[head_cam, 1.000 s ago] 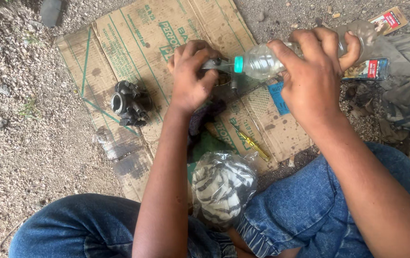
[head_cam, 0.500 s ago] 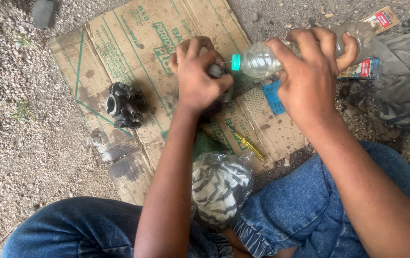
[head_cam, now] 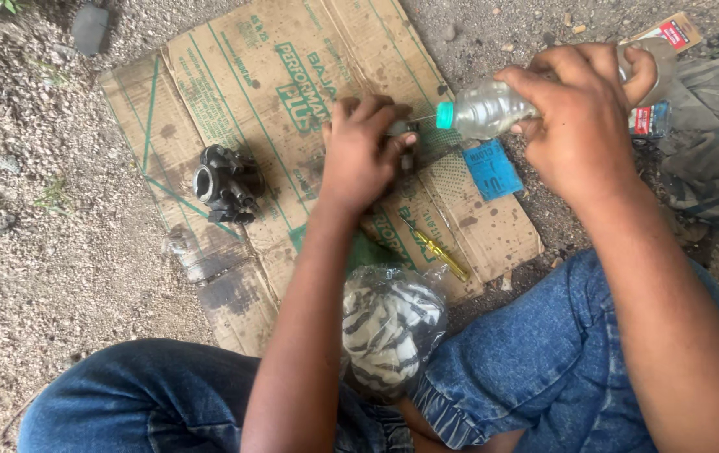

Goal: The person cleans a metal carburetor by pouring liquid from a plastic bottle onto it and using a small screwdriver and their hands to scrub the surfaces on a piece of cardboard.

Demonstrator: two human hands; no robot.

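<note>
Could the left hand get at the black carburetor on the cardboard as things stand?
Probably yes: the carburetor sits uncovered on the cardboard beside the left hand, nothing between, though that hand grips a small part.

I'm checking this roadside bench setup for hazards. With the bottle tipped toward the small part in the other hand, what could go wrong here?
1. The right hand aims the clear bottle at a small part pinched in the left hand; liquid may spill onto the already stained cardboard.
2. The part could slip into the gravel and be hard to find.
3. The dark carburetor-like piece lies uncovered, so grit could enter.
</note>
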